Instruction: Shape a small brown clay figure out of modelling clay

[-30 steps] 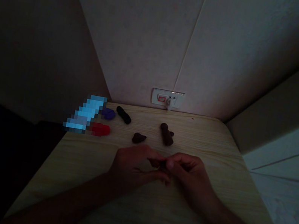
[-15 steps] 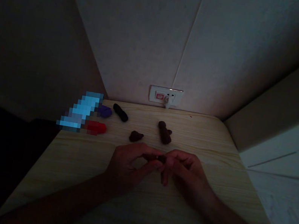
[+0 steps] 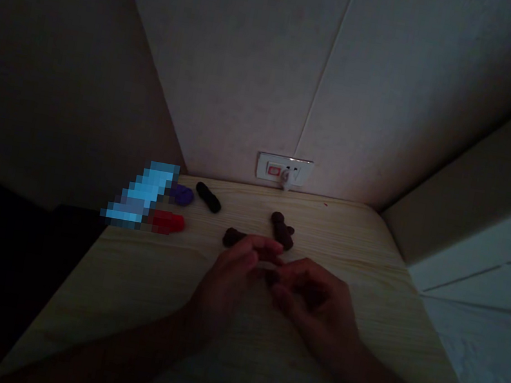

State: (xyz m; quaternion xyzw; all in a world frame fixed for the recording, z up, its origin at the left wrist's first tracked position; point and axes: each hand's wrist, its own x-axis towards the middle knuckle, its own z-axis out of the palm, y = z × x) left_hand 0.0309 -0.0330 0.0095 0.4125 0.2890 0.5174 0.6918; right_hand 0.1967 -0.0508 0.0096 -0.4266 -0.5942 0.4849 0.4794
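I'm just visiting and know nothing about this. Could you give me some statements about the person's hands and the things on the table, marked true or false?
1. The right hand has a small dark piece at its fingertips. True.
2. A purple lump lies farther from the person than the red piece. True.
3. The red piece lies to the right of the right hand. False: it lies well to the left.
4. In this view, the left hand overlaps a brown lump. True.
5. The left hand is clenched in a fist. False: its fingers are extended.
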